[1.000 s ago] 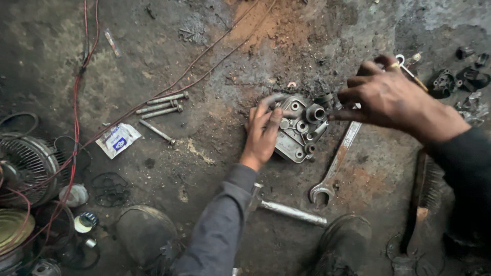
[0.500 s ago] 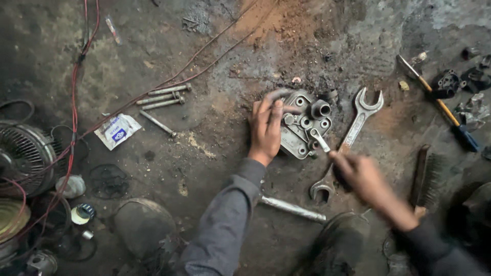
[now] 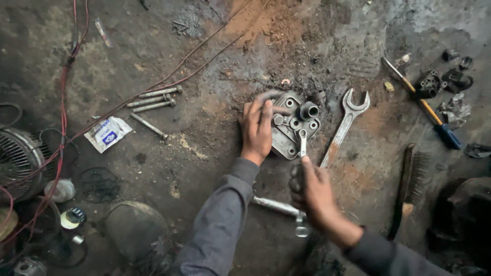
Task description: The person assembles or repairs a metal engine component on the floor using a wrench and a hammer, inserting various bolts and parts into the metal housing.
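A grey metal engine cover [image 3: 289,125] with round ports lies on the dirty floor. My left hand [image 3: 258,125] presses flat on its left side. My right hand [image 3: 312,189] grips a small ring spanner [image 3: 302,142] whose ring end sits on a bolt of the cover. A large open-ended spanner [image 3: 343,125] lies just to the right of the cover.
Several long bolts [image 3: 153,99] and a white sachet [image 3: 107,133] lie at the left, with red wires [image 3: 64,102] and a fan guard [image 3: 15,161]. A screwdriver [image 3: 422,105], small dark parts [image 3: 442,82] and a wire brush [image 3: 409,184] lie at the right. A metal rod [image 3: 273,205] lies under my arms.
My right hand came down from the upper right, passed the large spanner, and now holds the small spanner on the cover. The left hand stayed on the cover.
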